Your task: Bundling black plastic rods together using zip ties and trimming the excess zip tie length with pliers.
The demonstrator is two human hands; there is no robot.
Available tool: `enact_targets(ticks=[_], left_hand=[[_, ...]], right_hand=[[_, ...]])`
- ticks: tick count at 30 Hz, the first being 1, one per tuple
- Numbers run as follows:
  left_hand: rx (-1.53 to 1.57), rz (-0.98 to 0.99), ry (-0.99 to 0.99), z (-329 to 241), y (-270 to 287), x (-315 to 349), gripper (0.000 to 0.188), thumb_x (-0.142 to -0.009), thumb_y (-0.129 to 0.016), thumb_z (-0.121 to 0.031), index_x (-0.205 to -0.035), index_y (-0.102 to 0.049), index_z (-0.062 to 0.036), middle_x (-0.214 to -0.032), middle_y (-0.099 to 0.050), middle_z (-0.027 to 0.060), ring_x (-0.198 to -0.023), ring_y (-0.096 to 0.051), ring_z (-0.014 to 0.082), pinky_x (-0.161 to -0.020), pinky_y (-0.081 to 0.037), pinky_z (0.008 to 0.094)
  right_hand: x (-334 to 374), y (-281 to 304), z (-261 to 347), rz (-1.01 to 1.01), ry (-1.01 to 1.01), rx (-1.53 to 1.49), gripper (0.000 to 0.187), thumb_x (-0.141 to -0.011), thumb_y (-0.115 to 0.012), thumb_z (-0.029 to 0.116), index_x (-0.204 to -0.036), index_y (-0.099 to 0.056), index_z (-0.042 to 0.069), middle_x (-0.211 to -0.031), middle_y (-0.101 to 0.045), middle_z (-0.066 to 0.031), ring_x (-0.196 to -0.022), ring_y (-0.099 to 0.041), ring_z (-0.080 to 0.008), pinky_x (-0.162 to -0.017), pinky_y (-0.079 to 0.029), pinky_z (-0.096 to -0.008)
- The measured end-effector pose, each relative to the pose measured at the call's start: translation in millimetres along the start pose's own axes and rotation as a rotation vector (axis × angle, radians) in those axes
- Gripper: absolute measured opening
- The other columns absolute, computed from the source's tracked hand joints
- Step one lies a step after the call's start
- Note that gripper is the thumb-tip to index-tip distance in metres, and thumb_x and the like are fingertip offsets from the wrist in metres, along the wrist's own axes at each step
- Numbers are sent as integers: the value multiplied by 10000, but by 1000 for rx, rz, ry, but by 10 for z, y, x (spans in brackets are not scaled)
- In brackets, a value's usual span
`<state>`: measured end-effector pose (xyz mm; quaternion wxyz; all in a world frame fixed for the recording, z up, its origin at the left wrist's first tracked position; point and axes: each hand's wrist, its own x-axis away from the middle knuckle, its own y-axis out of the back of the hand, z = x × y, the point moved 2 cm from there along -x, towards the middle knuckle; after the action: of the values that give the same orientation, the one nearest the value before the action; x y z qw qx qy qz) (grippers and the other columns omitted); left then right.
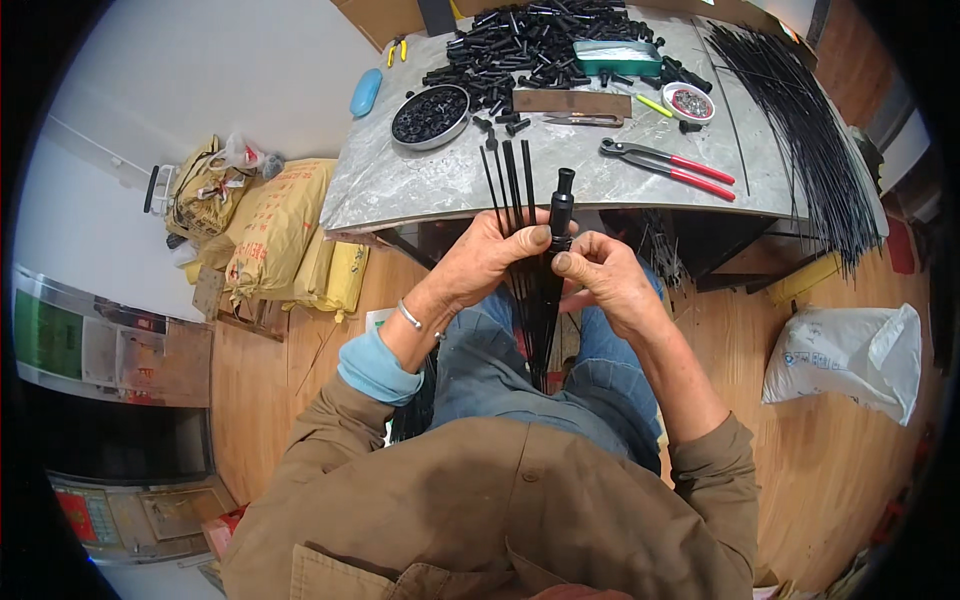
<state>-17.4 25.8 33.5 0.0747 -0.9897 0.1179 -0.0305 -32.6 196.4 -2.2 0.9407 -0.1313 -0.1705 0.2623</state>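
Observation:
My left hand (492,250) is closed round several thin black rods (515,185), whose upper ends stick up past the fingers and whose lower lengths hang between my knees. Beside them stands a black tubular fitting (563,205), upright, with a narrower neck and a flared tip. My left thumb presses against its lower part. My right hand (605,275) pinches at the base of the fitting with thumb and forefinger. What lies between those fingertips is mostly hidden. Both hands are held over my lap, just short of the table's near edge.
On the grey table (380,190) lie a heap of black fittings (530,45), a bowl of small black parts (430,115), red-handled pincers (670,167), a knife (583,120) and a bundle of black rods (790,120). Sacks (280,230) stand left; a white bag (845,355) lies right.

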Motion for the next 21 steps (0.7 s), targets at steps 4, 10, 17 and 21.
enact_targets(ticks=[4, 10, 17, 21], left_hand=[[105, 126, 27, 56, 10, -40, 458, -829, -704, -368, -1092, -636, 0, -1018, -660, 72, -947, -616, 158, -853, -487, 306], [188, 160, 34, 182, 4, -43, 453, -858, -670, -370, -1105, -626, 7, -1033, -653, 72, -942, -617, 159, -857, -484, 302], [216, -53, 13, 242, -96, 24, 359, -928, -591, -296, -1137, -612, -4, -1029, -655, 69, -948, -623, 147, -847, -502, 297], [307, 15, 38, 261, -17, 71, 370, -919, -598, -290, -1153, -598, -3, -1037, -654, 66, -940, -627, 139, -819, -512, 279]], right_hand=[[20, 30, 3, 42, -12, -39, 345, -740, -801, 280, -866, -540, 93, -813, -573, 2, -731, -593, -105, -551, -568, -291], [84, -66, 89, -17, 12, -2, 408, -730, -803, 205, -977, -509, 65, -842, -566, -22, -727, -580, -109, -548, -552, -267], [-29, -11, -35, -79, 47, -93, 523, -733, -801, 227, -1140, -508, 77, -907, -583, -6, -757, -586, -96, -551, -535, -245], [-26, -73, -66, -2, 30, -67, 622, -711, -821, 298, -1199, -503, 79, -923, -595, 14, -788, -590, -88, -556, -534, -233]])
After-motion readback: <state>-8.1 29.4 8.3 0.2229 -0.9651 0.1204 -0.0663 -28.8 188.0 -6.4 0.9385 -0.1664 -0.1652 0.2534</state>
